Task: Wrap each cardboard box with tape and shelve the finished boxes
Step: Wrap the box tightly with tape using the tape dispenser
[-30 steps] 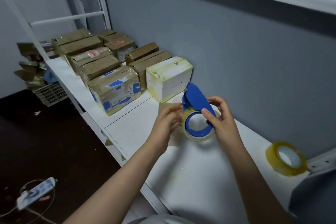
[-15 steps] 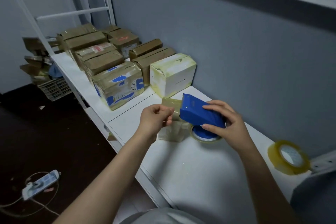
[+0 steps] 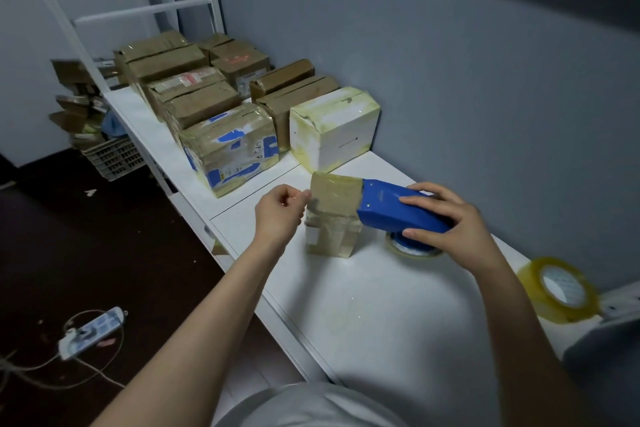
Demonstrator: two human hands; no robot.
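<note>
The left hand (image 3: pixel 280 210) is curled, with thumb and forefinger pinching the free end of a strip of tape (image 3: pixel 334 188). The strip runs flat over the top of one small cardboard box (image 3: pixel 329 229) to a blue tape dispenser (image 3: pixel 394 206), which the right hand (image 3: pixel 453 222) grips from above, fingers wrapped over its body. The box stands upright on the white tabletop (image 3: pixel 374 308), about midway between the front edge and the back edge at the grey wall.

Just beyond it, toward the left end of the tabletop, sit the taped boxes (image 3: pixel 194 97), packed close together. There are roughly ten, but the far ones are too crowded to count exactly. The nearest two are a white box (image 3: pixel 334 128) and a blue-marked box (image 3: pixel 232 146).

One spare tape roll (image 3: pixel 557 288) lies near the right end, by the back edge. Bare surface stretches from the small box to the front edge.

On the dark floor lie one power strip (image 3: pixel 91 333) and one plastic crate (image 3: pixel 114 156).
</note>
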